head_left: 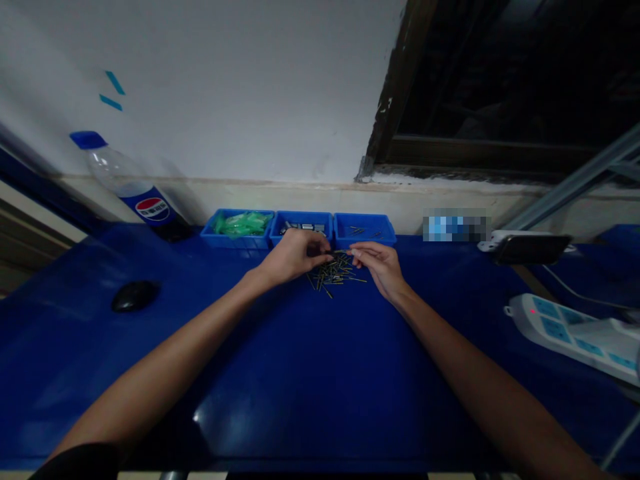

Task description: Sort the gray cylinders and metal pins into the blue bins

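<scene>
A loose pile of thin metal pins [333, 272] lies on the blue tabletop [320, 373], in front of three small blue bins. My left hand [299, 255] is at the pile's upper left, thumb and fingers curled towards each other. At the upper right of the pile, my right hand [377, 261] pinches one end of a thin pin, which points towards my left fingertips. Whether the left fingers also grip something is too small to make out. The right bin [365, 241] has a few pins, the middle bin [327, 240] silvery metal parts, the left bin [235, 242] green plastic.
A Pepsi bottle [135, 193] leans at the back left, with a black mouse [135, 295] in front of it. At the right are a phone [533, 249] on a stand and a white power strip [575, 333]. A wall [240, 100] stands behind the bins.
</scene>
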`<move>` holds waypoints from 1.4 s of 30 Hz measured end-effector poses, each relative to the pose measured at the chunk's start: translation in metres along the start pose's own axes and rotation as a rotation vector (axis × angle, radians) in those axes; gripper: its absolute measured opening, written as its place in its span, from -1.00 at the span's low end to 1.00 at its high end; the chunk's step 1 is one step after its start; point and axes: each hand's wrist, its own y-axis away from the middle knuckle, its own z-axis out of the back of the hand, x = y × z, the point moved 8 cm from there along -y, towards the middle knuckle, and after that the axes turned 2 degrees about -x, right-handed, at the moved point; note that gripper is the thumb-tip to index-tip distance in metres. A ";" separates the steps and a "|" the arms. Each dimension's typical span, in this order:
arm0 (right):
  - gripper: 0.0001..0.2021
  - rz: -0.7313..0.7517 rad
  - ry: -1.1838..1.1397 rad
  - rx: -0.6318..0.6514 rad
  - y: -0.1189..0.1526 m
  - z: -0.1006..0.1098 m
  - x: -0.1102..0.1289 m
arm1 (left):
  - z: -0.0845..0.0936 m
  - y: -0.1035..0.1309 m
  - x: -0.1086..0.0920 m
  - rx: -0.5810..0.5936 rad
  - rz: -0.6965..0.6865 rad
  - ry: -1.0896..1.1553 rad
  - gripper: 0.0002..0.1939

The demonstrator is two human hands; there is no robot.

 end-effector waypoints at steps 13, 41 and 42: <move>-0.58 0.002 0.022 -0.064 0.002 0.006 0.008 | -0.015 0.008 0.017 0.256 -0.064 -0.448 -0.68; -0.69 0.006 0.063 0.211 0.007 -0.017 0.003 | 0.003 0.000 -0.002 -0.114 0.016 0.242 -0.75; -0.71 0.000 0.063 0.218 0.007 -0.018 0.003 | 0.001 0.001 -0.001 -0.118 0.019 0.250 -0.76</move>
